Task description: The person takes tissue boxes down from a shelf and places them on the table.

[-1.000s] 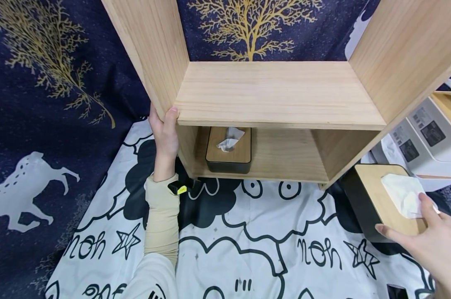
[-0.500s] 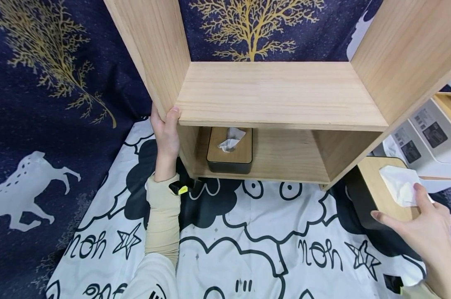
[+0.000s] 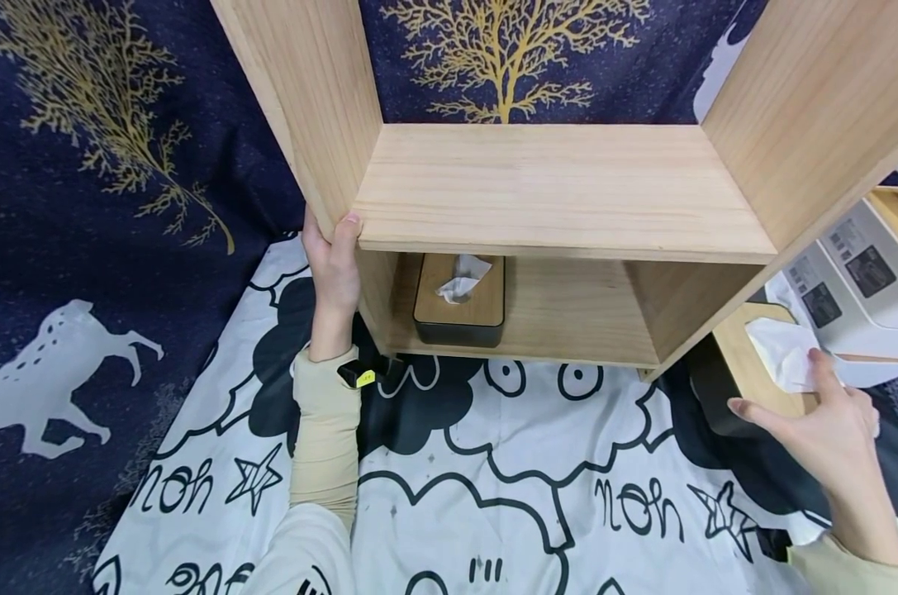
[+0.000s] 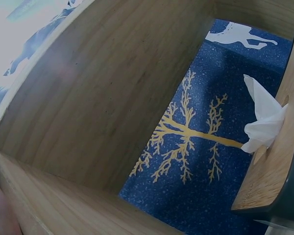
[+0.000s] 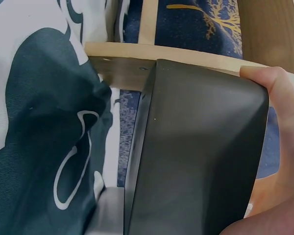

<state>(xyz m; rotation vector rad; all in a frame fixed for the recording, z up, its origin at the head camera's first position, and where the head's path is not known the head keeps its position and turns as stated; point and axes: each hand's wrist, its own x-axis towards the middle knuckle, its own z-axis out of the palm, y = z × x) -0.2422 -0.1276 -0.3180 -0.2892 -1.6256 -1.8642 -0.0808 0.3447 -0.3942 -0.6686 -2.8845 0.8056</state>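
My left hand (image 3: 334,277) grips the front edge of the left side panel of a wooden shelf unit (image 3: 567,186), thumb by the end of the middle board. Out past the unit's right side, my right hand (image 3: 828,430) holds a tissue box (image 3: 738,347) with a wooden lid, black body and a white tissue sticking up. The box's dark face (image 5: 201,137) fills the middle of the right wrist view, with the thumb (image 5: 264,76) at its corner. A second tissue box (image 3: 459,318) stands in the lower compartment at the left; its tissue (image 4: 264,120) shows in the left wrist view.
White boxes (image 3: 865,256) with printed labels stand to the right of the unit, beyond the held tissue box. A black-and-white patterned cloth (image 3: 486,496) covers the surface in front. Dark blue fabric (image 3: 121,273) with gold trees hangs behind and at left.
My right hand and the tissue box it holds have moved left and away from me, closer to the unit's right panel. My left hand keeps its grip on the left panel.
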